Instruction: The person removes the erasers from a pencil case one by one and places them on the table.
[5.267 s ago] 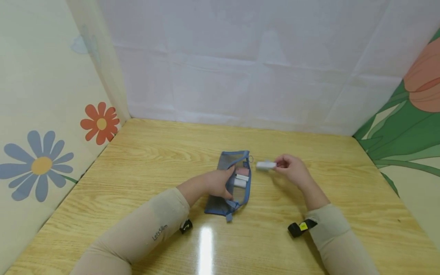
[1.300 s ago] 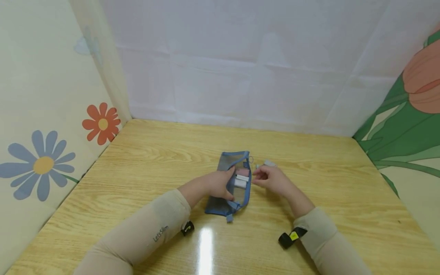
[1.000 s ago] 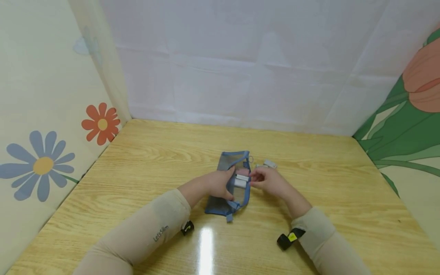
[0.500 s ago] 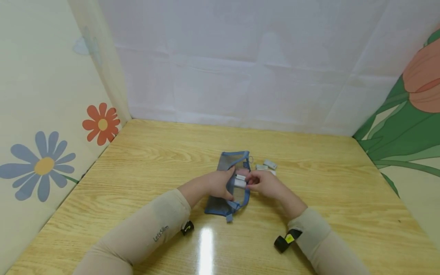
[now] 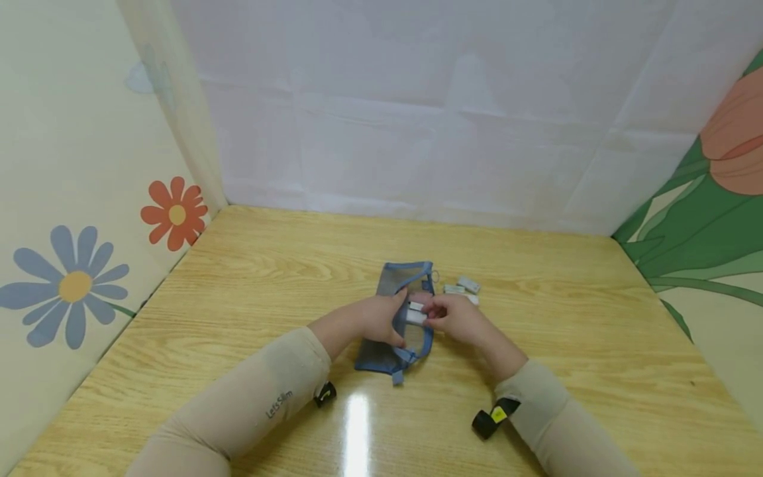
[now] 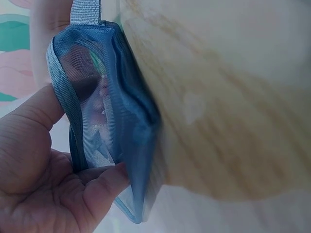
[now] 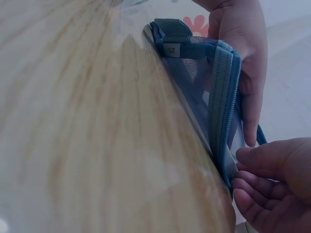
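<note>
A blue mesh zip pouch [image 5: 372, 354] lies on the table with its mouth spread. My left hand [image 5: 377, 319] holds it by the near side of the mouth; in the left wrist view its fingers [image 6: 104, 187] reach inside the opening. Within the pouch are a pink block [image 5: 420, 297], a small white block [image 5: 416, 306] and a larger white block [image 5: 415, 317], all eraser-like. My right hand [image 5: 461, 319] reaches over the far rim and pinches the small white block, its right end hidden by the fingertips. The right wrist view shows thumb and fingers close together beside the zip edge [image 7: 228, 111].
Just right of the pouch lie white-grey blocks [image 5: 468, 285] on the wooden table [image 5: 286, 265], partly behind the right hand. A metal ring [image 5: 434, 276] hangs at the pouch corner. A white sheet [image 5: 369, 132] rises behind, with flower-printed panels [image 5: 77, 288] at the sides.
Earlier the right hand held a white block beside the pouch; that block now rests on the table. The right hand has moved left into the pouch mouth. The left hand has stayed in place.
</note>
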`<state>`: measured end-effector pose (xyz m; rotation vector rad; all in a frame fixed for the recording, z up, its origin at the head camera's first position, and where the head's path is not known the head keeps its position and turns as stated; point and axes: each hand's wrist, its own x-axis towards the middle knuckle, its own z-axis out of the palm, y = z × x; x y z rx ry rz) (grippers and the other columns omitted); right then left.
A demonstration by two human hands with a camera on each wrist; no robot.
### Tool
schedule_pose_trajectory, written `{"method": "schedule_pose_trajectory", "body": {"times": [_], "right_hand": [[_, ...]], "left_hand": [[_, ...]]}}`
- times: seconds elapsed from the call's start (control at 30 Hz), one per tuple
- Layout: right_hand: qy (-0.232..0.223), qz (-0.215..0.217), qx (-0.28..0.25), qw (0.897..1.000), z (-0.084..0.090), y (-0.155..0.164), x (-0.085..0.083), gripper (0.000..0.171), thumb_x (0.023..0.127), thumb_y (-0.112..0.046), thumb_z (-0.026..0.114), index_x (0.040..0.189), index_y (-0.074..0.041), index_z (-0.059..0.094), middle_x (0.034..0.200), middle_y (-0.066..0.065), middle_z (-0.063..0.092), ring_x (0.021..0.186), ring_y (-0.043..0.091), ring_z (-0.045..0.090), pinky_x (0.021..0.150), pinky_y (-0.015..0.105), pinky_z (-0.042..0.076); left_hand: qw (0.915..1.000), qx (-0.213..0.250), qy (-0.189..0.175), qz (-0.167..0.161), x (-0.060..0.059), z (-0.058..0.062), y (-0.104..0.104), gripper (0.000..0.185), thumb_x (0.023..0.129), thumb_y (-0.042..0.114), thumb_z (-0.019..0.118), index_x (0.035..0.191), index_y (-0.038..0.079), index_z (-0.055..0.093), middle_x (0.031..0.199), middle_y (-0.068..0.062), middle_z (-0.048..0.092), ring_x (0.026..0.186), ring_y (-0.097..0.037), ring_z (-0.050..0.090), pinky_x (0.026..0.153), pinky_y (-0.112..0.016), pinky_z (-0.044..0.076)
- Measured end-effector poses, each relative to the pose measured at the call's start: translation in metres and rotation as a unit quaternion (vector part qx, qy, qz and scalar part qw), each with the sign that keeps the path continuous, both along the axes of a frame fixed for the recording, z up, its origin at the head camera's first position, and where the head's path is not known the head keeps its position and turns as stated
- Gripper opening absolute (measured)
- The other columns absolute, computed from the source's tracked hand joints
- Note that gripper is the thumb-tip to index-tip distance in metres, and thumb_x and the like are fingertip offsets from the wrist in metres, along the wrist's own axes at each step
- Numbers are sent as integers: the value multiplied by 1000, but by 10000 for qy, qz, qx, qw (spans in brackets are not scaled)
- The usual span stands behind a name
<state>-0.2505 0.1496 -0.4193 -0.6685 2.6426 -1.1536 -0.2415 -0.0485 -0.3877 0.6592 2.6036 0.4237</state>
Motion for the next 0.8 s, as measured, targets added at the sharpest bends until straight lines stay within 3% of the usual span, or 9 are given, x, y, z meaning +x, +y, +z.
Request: {"method": "schedule_pose_trajectory", "body": {"times": [0.3, 0.57, 0.8], "right_hand": [[-39, 54, 178, 9998, -3, -5, -1, 15, 76, -11, 74, 85, -9, 62, 75, -1, 57, 68, 11, 52, 59, 25, 47], [191, 197, 378, 9989, -3, -7, -1, 19, 72, -9, 76, 80, -11, 59, 69, -3, 55, 63, 11, 50, 57, 25, 44], [303, 295, 316, 9986, -2, -7, -1, 18, 71, -3, 71, 82, -9, 58, 76, -1, 55, 68, 12, 50, 59, 25, 46]], "left_hand": [[10000, 18, -24, 20, 0, 1, 0, 106, 72, 39, 76, 146, 0, 11, 138, -20, 40, 122, -26, 44, 102, -34, 35], [10000, 14, -90, -18, -1, -2, 0, 106, 72, 40, 75, 146, 2, 10, 139, -19, 39, 122, -26, 43, 102, -35, 35], [9999, 30, -107, -25, -1, -2, 0, 107, 72, 40, 75, 146, 2, 9, 140, -19, 38, 123, -26, 43, 102, -34, 35]]}}
